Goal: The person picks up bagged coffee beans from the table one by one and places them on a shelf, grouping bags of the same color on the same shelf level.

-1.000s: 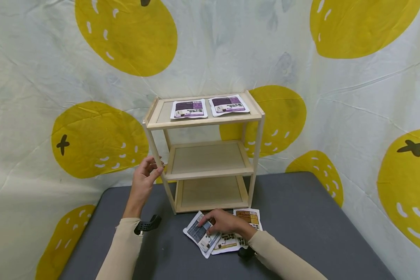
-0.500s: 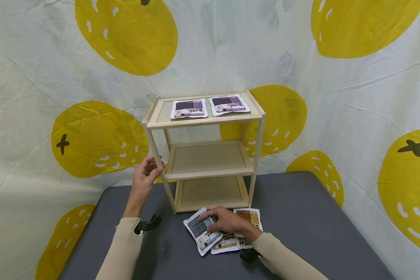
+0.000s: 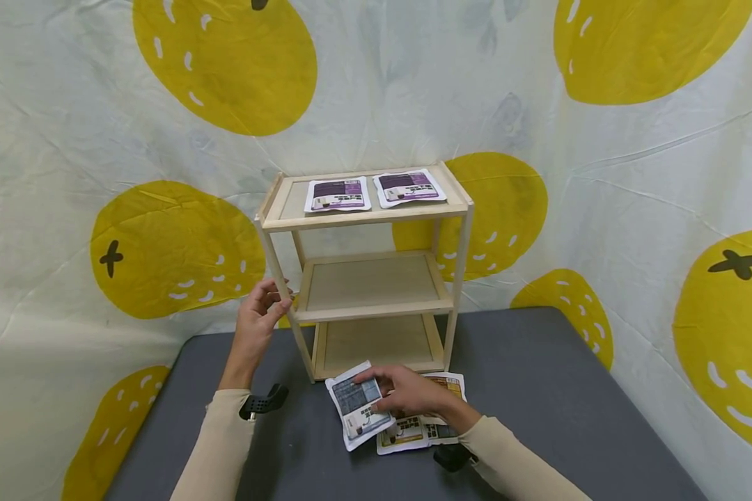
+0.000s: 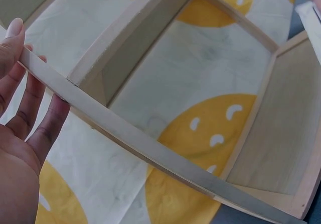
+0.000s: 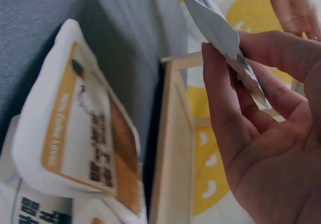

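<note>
In the head view a small three-tier wooden shelf (image 3: 376, 311) stands on the dark table. My left hand (image 3: 255, 330) grips its front left post (image 4: 138, 138), thumb on one side and fingers behind. My right hand (image 3: 410, 393) pinches a white pouch with a blue-grey label (image 3: 349, 400) in front of the shelf. Seen from the right wrist, that pouch (image 5: 213, 23) is held edge-on, clear of the table, between thumb and fingers. Below the right hand lie a yellow-labelled pouch (image 3: 403, 436) and other pouches, partly covered by the hand and forearm.
Two purple-labelled pouches (image 3: 338, 195) lie side by side on the top tier. An orange-brown pouch (image 5: 88, 128) lies close to the right wrist. Behind the shelf hangs a pale cloth (image 3: 351, 83) with big yellow fruit prints. The grey-black table (image 3: 526, 417) extends to both sides.
My right hand has lifted the blue-grey pouch off the other pouches and turned it slightly, shifting it a little toward the shelf. The left hand stays on the post.
</note>
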Tool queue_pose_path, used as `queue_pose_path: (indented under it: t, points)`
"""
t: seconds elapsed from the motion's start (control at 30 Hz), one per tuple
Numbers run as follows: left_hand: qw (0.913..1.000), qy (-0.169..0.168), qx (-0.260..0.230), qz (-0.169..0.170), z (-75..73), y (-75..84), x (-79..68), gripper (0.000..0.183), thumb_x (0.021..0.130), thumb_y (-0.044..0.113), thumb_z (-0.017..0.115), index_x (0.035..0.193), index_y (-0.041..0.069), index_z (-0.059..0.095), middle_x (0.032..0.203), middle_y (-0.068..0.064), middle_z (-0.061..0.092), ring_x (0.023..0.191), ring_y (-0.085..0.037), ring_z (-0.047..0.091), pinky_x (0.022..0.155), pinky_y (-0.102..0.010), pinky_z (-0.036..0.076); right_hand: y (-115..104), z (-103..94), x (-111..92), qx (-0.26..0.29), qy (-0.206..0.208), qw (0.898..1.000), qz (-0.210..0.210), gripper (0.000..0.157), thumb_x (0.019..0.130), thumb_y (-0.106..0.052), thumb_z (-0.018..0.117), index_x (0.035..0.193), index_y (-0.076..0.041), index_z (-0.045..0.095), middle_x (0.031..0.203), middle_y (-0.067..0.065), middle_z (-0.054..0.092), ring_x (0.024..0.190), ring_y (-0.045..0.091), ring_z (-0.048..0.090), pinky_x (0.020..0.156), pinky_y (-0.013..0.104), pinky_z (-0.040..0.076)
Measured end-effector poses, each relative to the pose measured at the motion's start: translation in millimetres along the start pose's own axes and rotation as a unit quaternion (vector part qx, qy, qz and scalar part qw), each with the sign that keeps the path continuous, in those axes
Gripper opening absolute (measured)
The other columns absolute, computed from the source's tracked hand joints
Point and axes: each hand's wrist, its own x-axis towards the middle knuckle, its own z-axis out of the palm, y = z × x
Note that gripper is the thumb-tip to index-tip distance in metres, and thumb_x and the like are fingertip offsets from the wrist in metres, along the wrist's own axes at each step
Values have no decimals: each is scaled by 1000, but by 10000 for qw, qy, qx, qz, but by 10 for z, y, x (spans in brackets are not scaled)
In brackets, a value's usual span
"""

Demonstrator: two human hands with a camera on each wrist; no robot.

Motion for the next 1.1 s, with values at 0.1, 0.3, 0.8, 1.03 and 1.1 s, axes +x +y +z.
queue_pose_path:
  t: [0.1, 0.3, 0.8, 1.03, 1.1]
  points:
    - [10000, -37, 11, 20, 0, 4, 5, 36, 97, 2, 65, 132, -2, 56, 113, -32, 58, 99, -21, 63, 84, -25, 56, -65, -15, -13, 122, -17, 9999, -72, 54, 91, 7, 68, 143, 0, 54, 120, 18, 68, 97, 18, 68, 72, 25, 54]
    - [9999, -76, 42, 96, -5, 4, 14, 35, 97, 2, 66, 131, -2, 57, 111, -31, 60, 99, -23, 63, 84, -24, 56, -190, -46, -26, 304, 96, 9994, -115, 55, 90, 4, 70, 143, -2, 55, 121, 19, 69, 104, 23, 70, 74, 27, 57]
    - [9999, -72, 73, 72, -18, -17, -1, 34, 98, 6, 66, 131, 1, 58, 109, -25, 62, 101, -33, 62, 85, -25, 56, -570, -224, -90, 571, 109, 9976, -374, 58, 95, 3, 64, 150, -8, 48, 129, 21, 64, 104, 25, 70, 77, 33, 59]
    - [9999, -59, 38, 95, -20, -14, 0, 33, 97, 5, 67, 130, 2, 59, 107, -17, 65, 101, -36, 61, 84, -25, 56, -711, -353, -123, 192, 519, 9952, -803, 58, 95, -6, 70, 149, -10, 50, 123, 19, 65, 92, 20, 68, 76, 33, 57]
    - [9999, -73, 32, 105, -21, -20, 1, 33, 98, 5, 67, 129, 3, 59, 106, -15, 65, 100, -31, 62, 84, -25, 56, -748, -390, -133, 201, 657, 9945, -793, 58, 95, -7, 71, 149, -12, 50, 119, 19, 66, 89, 20, 68, 77, 36, 58]
